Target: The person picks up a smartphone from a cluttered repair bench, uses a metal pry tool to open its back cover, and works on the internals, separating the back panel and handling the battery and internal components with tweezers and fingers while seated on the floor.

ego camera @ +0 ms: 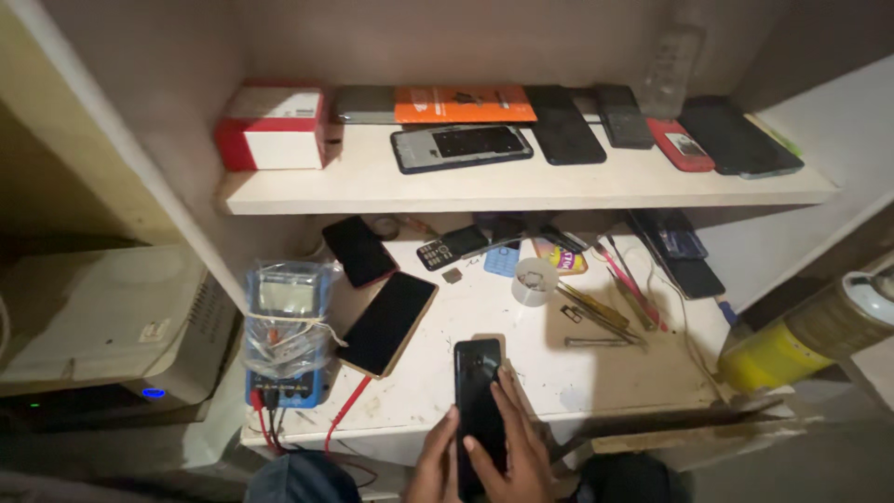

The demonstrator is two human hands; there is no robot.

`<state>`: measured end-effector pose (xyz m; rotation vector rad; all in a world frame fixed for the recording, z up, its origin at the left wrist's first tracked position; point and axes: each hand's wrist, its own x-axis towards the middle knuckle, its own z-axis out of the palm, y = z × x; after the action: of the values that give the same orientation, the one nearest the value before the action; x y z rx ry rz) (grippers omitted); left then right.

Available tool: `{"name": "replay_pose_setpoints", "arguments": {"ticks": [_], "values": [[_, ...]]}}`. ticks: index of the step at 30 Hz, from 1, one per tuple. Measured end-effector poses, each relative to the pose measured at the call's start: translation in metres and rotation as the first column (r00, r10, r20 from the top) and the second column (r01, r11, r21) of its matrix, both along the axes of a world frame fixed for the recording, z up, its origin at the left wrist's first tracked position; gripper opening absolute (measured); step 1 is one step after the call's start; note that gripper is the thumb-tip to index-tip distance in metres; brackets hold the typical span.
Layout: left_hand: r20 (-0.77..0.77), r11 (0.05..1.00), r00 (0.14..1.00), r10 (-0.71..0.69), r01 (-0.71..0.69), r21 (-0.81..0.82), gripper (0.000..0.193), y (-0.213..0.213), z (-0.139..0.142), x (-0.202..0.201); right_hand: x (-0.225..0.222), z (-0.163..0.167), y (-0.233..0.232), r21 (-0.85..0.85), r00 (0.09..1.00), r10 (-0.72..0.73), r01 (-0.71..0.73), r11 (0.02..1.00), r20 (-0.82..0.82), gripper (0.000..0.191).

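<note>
A black smartphone [478, 391] lies back-up near the front edge of the white workbench [596, 368], partly over a small tan board. My left hand [434, 463] grips its lower left edge. My right hand [514, 440] rests on the back of the phone, fingers spread over its lower right half. Both hands show only at the bottom of the view.
A blue multimeter in a plastic bag [285, 331] with red leads stands at the left. Two dark phones [386, 321] lean beside it. A white cup [534, 279], tweezers and screwdrivers [601, 312] lie behind. An upper shelf [521, 182] holds several phones and boxes. A yellow can [801, 335] lies at right.
</note>
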<state>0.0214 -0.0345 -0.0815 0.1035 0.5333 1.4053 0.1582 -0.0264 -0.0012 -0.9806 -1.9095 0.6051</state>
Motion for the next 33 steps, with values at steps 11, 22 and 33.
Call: {"name": "replay_pose_setpoints", "arguments": {"ticks": [11, 22, 33], "values": [[-0.653, 0.672, 0.456, 0.605, 0.148, 0.725, 0.047, 0.001, 0.009, -0.023, 0.003, -0.066, 0.016, -0.023, 0.991, 0.108, -0.110, 0.994, -0.074, 0.084], [-0.716, 0.814, 0.550, 0.430, 0.106, 0.570, 0.044, 0.023, 0.053, -0.012, 0.001, 0.010, 0.034, -0.142, 1.000, -0.024, 0.026, 0.989, 0.018, 0.088], [-0.271, 0.971, 0.947, 0.171, -0.115, 0.211, 0.054, 0.020, 0.118, 0.018, 0.005, 0.070, 0.036, -0.344, 0.998, 0.053, -0.041, 0.938, 0.027, 0.076]]}}
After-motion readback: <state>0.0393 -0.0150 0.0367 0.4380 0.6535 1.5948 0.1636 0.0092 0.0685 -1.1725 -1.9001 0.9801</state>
